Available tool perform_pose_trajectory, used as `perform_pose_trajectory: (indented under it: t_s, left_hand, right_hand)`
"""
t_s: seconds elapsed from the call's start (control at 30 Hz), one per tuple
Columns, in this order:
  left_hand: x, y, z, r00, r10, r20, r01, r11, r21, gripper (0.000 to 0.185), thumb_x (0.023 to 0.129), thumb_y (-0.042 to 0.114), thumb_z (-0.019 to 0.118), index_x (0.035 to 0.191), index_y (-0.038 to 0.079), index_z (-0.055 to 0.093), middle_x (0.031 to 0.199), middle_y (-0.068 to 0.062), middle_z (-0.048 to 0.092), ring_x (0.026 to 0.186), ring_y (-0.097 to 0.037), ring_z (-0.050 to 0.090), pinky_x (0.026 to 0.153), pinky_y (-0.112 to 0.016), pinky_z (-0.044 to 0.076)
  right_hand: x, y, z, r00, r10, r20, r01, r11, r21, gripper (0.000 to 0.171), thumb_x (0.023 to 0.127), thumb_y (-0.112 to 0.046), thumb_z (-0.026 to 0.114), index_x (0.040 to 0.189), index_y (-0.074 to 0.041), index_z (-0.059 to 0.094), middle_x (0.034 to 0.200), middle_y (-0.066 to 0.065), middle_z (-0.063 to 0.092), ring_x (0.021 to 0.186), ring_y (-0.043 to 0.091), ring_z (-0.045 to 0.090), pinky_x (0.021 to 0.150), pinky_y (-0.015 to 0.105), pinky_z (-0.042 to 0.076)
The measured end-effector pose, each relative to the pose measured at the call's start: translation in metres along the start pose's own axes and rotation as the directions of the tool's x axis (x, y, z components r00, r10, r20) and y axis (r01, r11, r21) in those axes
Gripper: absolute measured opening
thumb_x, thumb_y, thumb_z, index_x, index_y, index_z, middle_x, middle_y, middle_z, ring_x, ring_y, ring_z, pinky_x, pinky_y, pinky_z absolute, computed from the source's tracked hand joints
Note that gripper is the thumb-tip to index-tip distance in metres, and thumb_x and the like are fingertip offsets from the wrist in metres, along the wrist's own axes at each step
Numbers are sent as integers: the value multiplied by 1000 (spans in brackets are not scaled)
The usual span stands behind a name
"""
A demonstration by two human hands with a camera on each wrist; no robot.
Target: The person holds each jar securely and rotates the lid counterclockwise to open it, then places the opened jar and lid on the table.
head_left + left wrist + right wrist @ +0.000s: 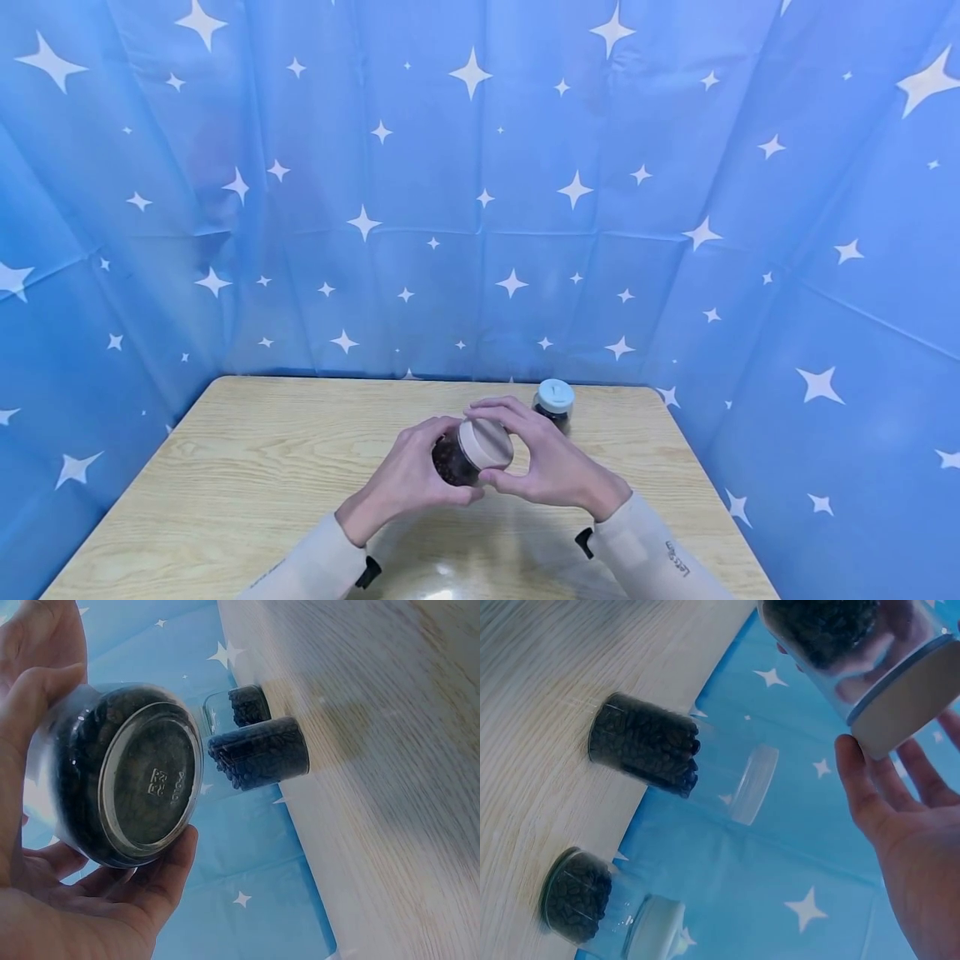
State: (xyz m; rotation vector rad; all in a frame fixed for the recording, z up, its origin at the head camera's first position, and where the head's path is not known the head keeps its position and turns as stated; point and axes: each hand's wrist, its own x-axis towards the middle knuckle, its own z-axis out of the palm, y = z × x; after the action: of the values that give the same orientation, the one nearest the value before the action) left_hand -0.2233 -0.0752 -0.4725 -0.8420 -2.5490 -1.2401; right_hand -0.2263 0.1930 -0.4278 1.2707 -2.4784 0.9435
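A glass jar of dark beans [452, 461] is tilted between the two hands, above the table. My left hand [412, 471] grips the jar's body, thumb and fingers on opposite sides. In the left wrist view the jar's glass base [154, 780] faces the camera, with raised marks on it. My right hand [555, 462] holds the jar's flat beige lid [487, 444] by its edge between thumb and fingers. The right wrist view shows the right fingertips [850, 750] at the rim of this lid, which sits on the jar's mouth.
On the wooden table [247, 467] a bean jar with a pale blue lid [556, 396] stands at the back right. Another bean jar with a translucent lid [645, 742] stands near it, hidden from the head view. A blue star-patterned curtain [420, 183] surrounds the table.
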Motion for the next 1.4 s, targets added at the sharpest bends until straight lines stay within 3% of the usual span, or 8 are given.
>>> perform_pose_trajectory:
  t_s: [0.17,0.37,0.53,0.77,0.97,1.4]
  left_hand:
    - [0,-1,0,1000,9,-7,-9,1000,-2,81,76,44,108,147,23,73,127,11,81,110,-7,74,97,-31,64]
    - [0,0,0,1000,20,-15,-20,1000,-4,81,75,43,108,146,22,74,128,10,81,110,-8,74,97,-32,64]
    - [0,1,1,1000,2,-26,-3,1000,-6,80,74,44,108,144,23,75,130,11,81,112,-8,75,98,-32,64]
    - [-1,1,1,1000,-15,-20,15,1000,-10,81,74,44,108,144,22,74,132,9,81,113,-10,76,97,-32,66]
    - [-1,1,2,1000,-12,-22,12,1000,-5,79,74,44,108,143,23,75,130,10,81,111,-9,75,96,-31,65]
    - [0,-1,3,1000,-2,-26,2,1000,-7,79,74,44,108,143,24,75,128,11,81,109,-8,74,96,-31,65]
  right_hand:
    - [-1,-2,0,1000,24,-20,-23,999,24,78,100,-33,94,169,-30,57,170,-2,61,153,24,65,118,47,62]
    - [-3,-8,3,989,136,-64,-131,989,69,78,101,-40,93,169,-28,58,167,2,63,143,25,70,103,39,69]
    - [-2,-17,6,964,244,-106,-236,968,82,76,101,-46,91,168,-23,61,160,8,68,133,26,72,95,34,70]
    - [1,-29,11,922,359,-146,-354,933,65,75,102,-54,88,165,-23,63,154,2,71,129,23,74,92,31,69]
    - [4,-33,12,909,383,-165,-382,923,38,70,102,-52,88,162,-22,67,151,0,73,128,23,77,90,28,67]
    - [6,-33,14,915,361,-179,-362,932,32,57,101,-44,90,153,-27,74,145,-1,77,119,20,76,82,24,65]
